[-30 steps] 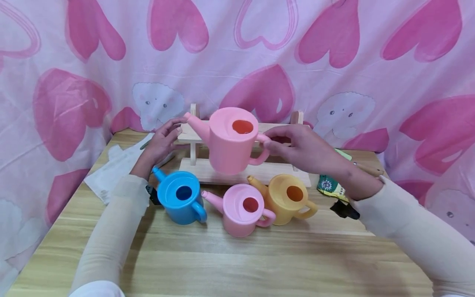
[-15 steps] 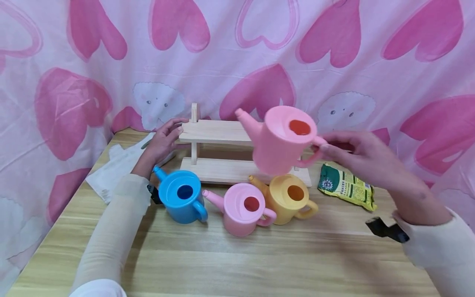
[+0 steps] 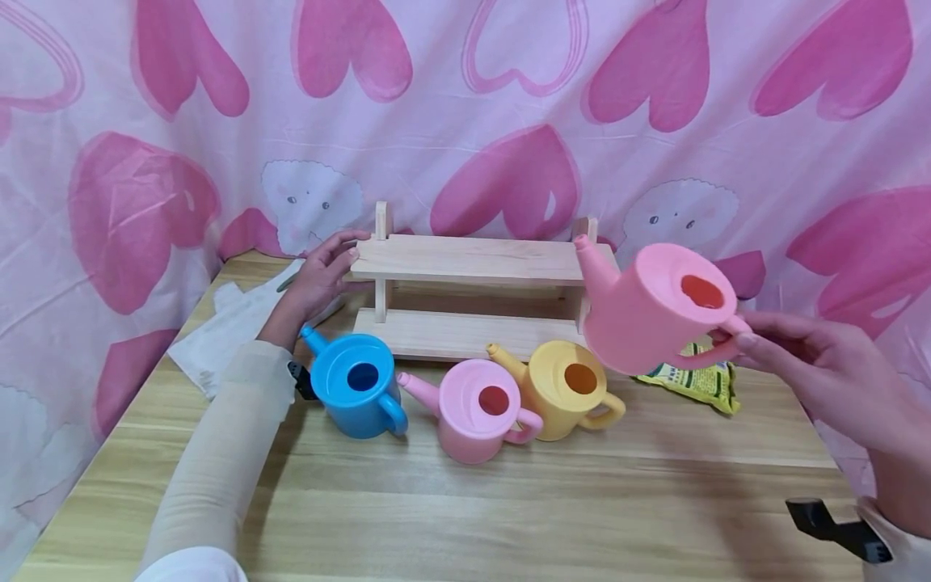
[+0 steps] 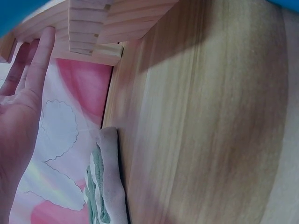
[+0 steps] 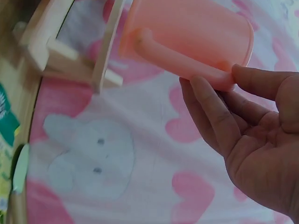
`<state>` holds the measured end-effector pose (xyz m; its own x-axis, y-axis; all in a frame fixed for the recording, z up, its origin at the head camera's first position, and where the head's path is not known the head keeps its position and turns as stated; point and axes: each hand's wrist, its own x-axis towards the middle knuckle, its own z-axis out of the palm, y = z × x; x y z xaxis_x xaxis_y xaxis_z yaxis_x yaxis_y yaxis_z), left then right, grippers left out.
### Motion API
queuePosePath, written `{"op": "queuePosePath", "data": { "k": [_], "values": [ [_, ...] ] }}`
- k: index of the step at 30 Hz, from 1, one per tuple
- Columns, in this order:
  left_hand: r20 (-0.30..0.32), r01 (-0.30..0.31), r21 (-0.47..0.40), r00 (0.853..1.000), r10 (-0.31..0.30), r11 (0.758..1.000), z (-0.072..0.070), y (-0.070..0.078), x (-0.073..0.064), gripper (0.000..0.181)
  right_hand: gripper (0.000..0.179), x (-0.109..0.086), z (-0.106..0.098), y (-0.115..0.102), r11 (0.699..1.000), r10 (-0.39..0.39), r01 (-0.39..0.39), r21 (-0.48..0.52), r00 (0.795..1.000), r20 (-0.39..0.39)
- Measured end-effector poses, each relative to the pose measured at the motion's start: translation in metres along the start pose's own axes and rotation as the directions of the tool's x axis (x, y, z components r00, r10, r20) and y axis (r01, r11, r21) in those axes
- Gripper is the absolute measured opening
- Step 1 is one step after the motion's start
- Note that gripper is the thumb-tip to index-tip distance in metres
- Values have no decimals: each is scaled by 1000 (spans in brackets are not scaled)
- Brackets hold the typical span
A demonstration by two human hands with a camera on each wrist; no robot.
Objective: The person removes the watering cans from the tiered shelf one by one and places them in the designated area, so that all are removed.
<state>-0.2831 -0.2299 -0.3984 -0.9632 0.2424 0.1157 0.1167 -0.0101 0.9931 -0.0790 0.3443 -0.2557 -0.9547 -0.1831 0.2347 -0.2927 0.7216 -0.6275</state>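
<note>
My right hand [image 3: 829, 372] pinches the handle of a coral-pink watering can [image 3: 647, 315], held in the air beyond the right end of a two-tier wooden shelf [image 3: 473, 259]. In the right wrist view, thumb and fingertips meet on the handle [image 5: 187, 65]. At the shelf's other end, my left hand [image 3: 320, 279] touches the upper board; the left wrist view shows its fingers [image 4: 39, 65] stretched straight against the wood. In front of the shelf stand a blue watering can [image 3: 338, 408], a lighter pink one [image 3: 469, 436] and a yellow one [image 3: 549, 404], all spouts pointing left.
A yellow and green packet [image 3: 694, 388] lies at the right, partly behind the raised can. White cloth [image 3: 211, 347] is spread at the left; a rolled striped cloth [image 4: 110, 177] shows in the left wrist view. A pink heart-print curtain [image 3: 509, 121] hangs behind the table.
My right hand has carried the coral-pink watering can rightward and slightly down, from before the shelf to beyond its right end. My left hand stays at the shelf; the other cans have not moved.
</note>
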Motion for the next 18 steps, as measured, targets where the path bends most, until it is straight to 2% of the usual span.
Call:
{"op": "queuePosePath", "data": {
  "k": [8,12,15,18],
  "values": [
    [4,-8,-13,1000,8,1000,0,-1,0,48,31,-27,3,33,998,41,-41,-39,999,-2],
    [5,-6,-22,1000,6,1000,0,-1,0,46,33,-37,8,45,992,116,-116,-46,993,-2],
    [3,-6,-13,1000,6,1000,0,-1,0,47,34,-42,15,52,981,191,-190,-37,981,16],
    [2,-6,-8,1000,6,1000,0,-1,0,48,33,-48,22,58,979,205,-205,5,978,32]
  ]
}}
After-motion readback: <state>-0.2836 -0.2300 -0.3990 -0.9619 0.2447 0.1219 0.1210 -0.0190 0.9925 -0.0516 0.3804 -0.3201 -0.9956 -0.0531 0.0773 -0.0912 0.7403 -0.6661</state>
